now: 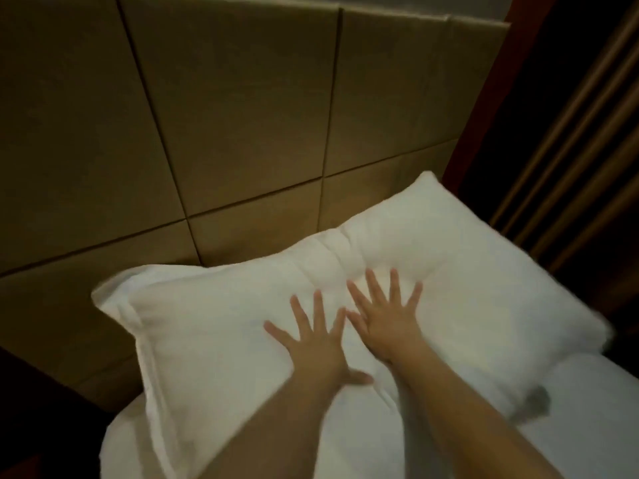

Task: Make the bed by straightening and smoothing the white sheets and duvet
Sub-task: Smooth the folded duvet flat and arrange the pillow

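Note:
A plump white pillow [214, 326] with a flanged edge lies at the head of the bed, against the padded headboard. My left hand [313, 344] presses flat on the middle of the pillow, fingers spread. Just to its right, my right hand [389, 314] also lies flat with spread fingers, and the pillow dents under it. Neither hand holds anything. White bedding [584, 409] shows under the pillow at the lower right and lower left.
A tan padded headboard [207, 133] of square panels rises behind the pillow. Dark wood and ribbed panels [570, 150] stand at the right. A dark floor gap [41, 409] lies left of the bed.

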